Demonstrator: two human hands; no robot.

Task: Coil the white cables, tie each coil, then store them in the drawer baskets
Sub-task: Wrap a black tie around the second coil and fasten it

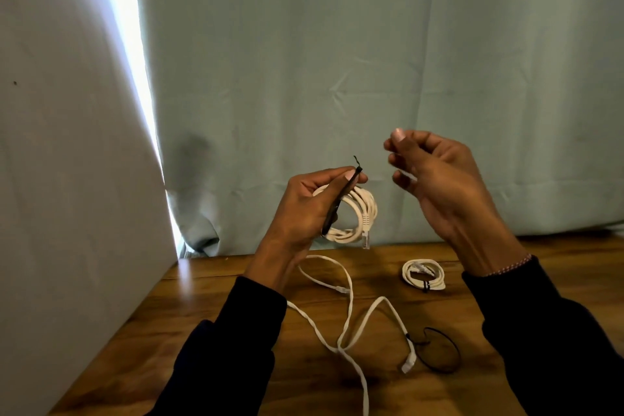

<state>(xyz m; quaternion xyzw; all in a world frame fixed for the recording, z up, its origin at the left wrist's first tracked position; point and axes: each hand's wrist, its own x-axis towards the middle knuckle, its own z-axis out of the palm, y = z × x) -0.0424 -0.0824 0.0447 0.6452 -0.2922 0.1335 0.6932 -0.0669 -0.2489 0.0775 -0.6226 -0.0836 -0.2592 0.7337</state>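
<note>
Gripping a coil (354, 213) and black tie (341, 199), the left hand (304, 209) is raised above the worktop (236, 314); the right hand (435, 179) hovers beside, fingers loosely curled, grip empty.

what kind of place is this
Probably a room at home: a wooden table pushed against a pale green curtain, daylight at its edge, white cables laid out for tidying.
</note>
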